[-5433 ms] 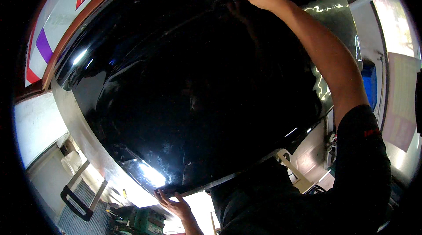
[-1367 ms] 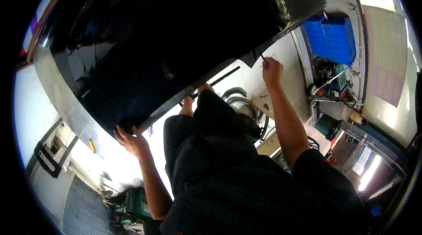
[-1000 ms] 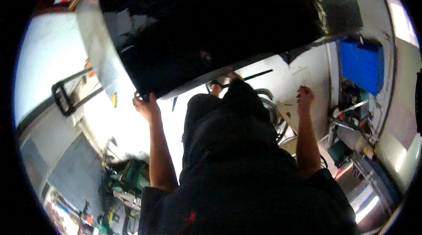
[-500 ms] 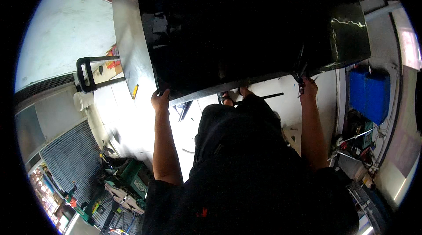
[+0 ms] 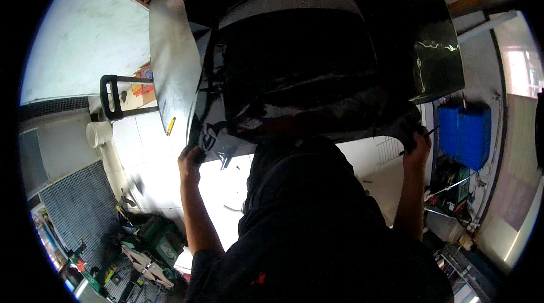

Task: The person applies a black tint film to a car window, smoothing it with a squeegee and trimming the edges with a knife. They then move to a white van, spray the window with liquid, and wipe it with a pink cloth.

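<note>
A large, glossy black sheet (image 5: 294,71) stretches across the worktop in front of me, its near edge hanging over the front in folds. My left hand (image 5: 191,158) is closed on the sheet's near left corner. At the near right corner my right hand (image 5: 418,143) grips the bunched sheet, and a thin dark strip sticks out beside its fingers. Under and beyond the sheet, a shiny dark surface (image 5: 436,71) shows at the right. A small yellow knife or cutter (image 5: 170,126) lies on the pale worktop (image 5: 173,48), left of the sheet.
A black looped handle (image 5: 111,96) juts out left of the worktop. Green tool cases (image 5: 161,246) stand at the lower left, beside a grey mesh panel (image 5: 90,212). Blue bins (image 5: 464,136) are at the right. A white bucket (image 5: 99,133) sits near the left wall.
Both hands have come nearer to me and spread apart, drawing the sheet's near edge along. The sheet has lifted and folded, and more of the surface at the right is uncovered.
</note>
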`<state>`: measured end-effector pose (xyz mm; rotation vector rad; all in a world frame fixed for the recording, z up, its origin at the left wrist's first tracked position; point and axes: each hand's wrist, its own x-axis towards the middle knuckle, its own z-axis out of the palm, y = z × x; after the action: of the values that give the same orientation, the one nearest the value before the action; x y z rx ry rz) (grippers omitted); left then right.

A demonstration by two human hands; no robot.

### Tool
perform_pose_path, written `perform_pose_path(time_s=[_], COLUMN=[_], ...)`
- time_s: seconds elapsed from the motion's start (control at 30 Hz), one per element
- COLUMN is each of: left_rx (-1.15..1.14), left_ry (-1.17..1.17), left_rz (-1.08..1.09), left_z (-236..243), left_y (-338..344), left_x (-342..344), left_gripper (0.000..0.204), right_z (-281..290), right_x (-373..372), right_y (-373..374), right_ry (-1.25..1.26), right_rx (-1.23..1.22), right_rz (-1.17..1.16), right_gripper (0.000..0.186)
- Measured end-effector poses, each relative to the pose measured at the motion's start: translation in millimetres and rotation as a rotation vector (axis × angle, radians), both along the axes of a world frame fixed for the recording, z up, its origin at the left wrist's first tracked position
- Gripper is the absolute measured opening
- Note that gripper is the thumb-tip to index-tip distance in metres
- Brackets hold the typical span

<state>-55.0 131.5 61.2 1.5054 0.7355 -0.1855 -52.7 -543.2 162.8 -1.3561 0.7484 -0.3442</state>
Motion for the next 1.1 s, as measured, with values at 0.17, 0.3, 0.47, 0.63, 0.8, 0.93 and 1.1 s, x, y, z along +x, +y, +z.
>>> perform_pose_path(time_s=[0.17,0.3,0.47,0.63,0.8,0.93,1.1], left_rx=[-0.046,-0.09,0.453,0.955,1.121,1.083,0.378], left_ry=[-0.01,0.041,0.185,0.019,0.146,0.222,0.175], left_rz=[-0.002,0.03,-0.163,-0.386,-0.583,-0.603,-0.016], left_z=[-29.4,-27.7,-45.4,-20.7,-28.4,-33.3,-90.3], left_y=[-7.6,-17.6,-8.2,-56.2,-98.8,-71.7,11.4], left_x=[-35.3,-45.2,-31.1,83.3,149.0,149.0,142.6], left_gripper=[0.026,0.032,0.06,0.085,0.056,0.031,0.037], right_z=[-9.7,-11.5,-30.2,-28.7,-25.1,-13.7,-26.3], right_x=[5.5,0.2,-30.9,-41.9,-41.1,-29.8,-39.7], right_y=[-11.9,-2.6,-32.2,-27.0,-21.3,-6.0,-41.7], right_ry=[0.086,0.211,0.333,0.263,0.365,0.317,0.345], right_rx=[0.128,0.143,0.067,0.109,0.007,0.023,0.019], right_rz=[-0.016,0.012,0.103,0.153,-0.009,-0.192,-0.228], right_gripper=[0.033,0.03,0.043,0.046,0.043,0.023,0.015])
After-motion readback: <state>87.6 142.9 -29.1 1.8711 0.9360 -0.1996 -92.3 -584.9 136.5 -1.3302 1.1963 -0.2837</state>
